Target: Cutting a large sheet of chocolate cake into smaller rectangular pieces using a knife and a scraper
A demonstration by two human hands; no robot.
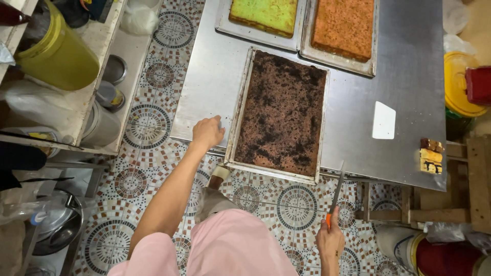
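Observation:
A dark brown sheet cake point(283, 115) fills a metal tray point(234, 138) on the steel table point(409, 76). The tray's near end juts slightly over the table's front edge. My left hand point(207, 132) rests on the table beside the tray's left rim, fingers curled against it. My right hand point(330, 240) is low, off the table, gripping the orange handle of a long knife point(336, 191) whose blade points up toward the tray's near right corner.
A green sheet cake point(264, 15) and an orange sheet cake point(343, 26) sit in trays at the table's far side. A white scraper point(384, 120) and stacked cake pieces point(430, 155) lie at right. Shelves with a yellow bucket point(59, 51) stand left; patterned tile floor below.

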